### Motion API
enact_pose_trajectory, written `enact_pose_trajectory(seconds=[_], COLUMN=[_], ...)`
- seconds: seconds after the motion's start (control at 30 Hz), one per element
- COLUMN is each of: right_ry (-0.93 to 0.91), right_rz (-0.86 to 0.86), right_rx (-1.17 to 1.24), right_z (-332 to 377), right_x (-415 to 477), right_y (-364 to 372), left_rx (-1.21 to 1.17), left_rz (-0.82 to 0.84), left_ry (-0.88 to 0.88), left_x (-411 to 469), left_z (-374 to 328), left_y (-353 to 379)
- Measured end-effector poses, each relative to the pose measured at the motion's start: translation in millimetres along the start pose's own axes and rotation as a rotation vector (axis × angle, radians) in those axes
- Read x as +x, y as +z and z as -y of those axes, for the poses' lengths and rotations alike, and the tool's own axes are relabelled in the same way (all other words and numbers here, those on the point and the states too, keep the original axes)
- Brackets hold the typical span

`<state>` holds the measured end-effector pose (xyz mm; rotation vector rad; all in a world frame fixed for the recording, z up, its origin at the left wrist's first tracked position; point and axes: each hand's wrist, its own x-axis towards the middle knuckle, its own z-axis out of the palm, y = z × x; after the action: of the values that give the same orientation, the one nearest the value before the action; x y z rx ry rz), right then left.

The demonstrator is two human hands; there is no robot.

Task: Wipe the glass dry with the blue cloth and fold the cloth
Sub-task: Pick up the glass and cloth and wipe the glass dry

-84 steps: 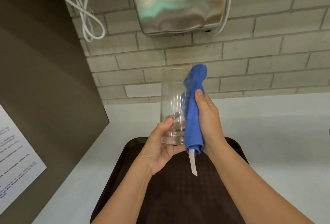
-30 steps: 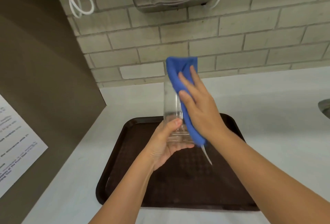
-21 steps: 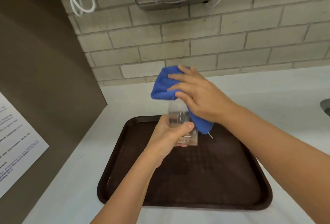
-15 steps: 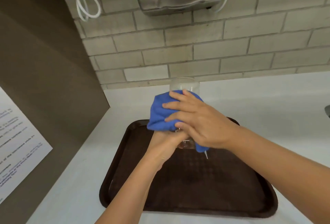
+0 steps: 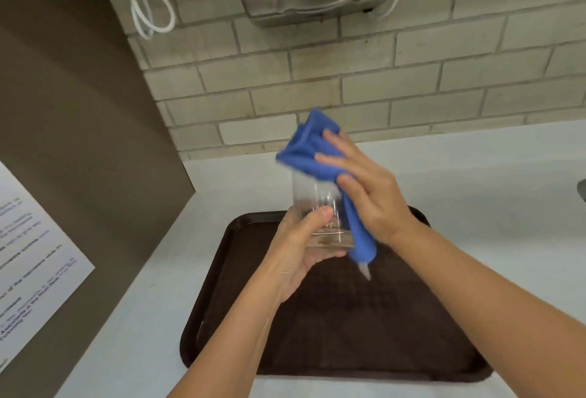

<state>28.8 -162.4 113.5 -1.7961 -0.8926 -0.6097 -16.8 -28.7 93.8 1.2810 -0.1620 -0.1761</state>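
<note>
Two hands: we see both clamped on one object, above the tray [image 5: 222, 318].
Glass [image 5: 312, 199]: clear, smooth cylinder; long axis near upright, thick base down, mouth up under the cloth.
Left hand [image 5: 299, 247]: we see it closed around the glass base.
Right hand [image 5: 369, 193]: presses the blue cloth [image 5: 312, 152] against rim and side.
Cloth: soft, bunched; a pale tag hangs below.
Tray: dark brown, textured, rounded corners, on a white counter [image 5: 475, 182].

Head-worn view, forward and down, close over the tray [image 5: 396, 350]; brick wall [image 5: 412, 80] beyond
</note>
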Motion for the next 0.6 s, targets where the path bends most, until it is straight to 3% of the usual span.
enact_pose_trajectory(seconds=[0.1, 0.27, 0.33, 0.47, 0.6], right_ry=[0.170, 0.015, 0.032, 0.463, 0.800], right_rz=[-0.170, -0.107, -0.090, -0.225, -0.326], right_rx=[0.184, 0.286, 0.309, 0.577, 0.965], right_z=[9, 21, 21, 19, 14], right_x=[23, -37, -29, -1, -16], right_y=[-2, 23, 22, 24, 35], left_rx=[-0.092, -0.198, -0.226, -0.233, 0.170], left_rz=[0.061, 0.209, 0.221, 0.118, -0.055], left_ry=[-0.021, 0.049, 0.053, 0.079, 0.150], left_x=[0, -1, 0, 5, 8], left_z=[0, -1, -2, -4, -7], left_y=[1, -13, -13, -7, -11])
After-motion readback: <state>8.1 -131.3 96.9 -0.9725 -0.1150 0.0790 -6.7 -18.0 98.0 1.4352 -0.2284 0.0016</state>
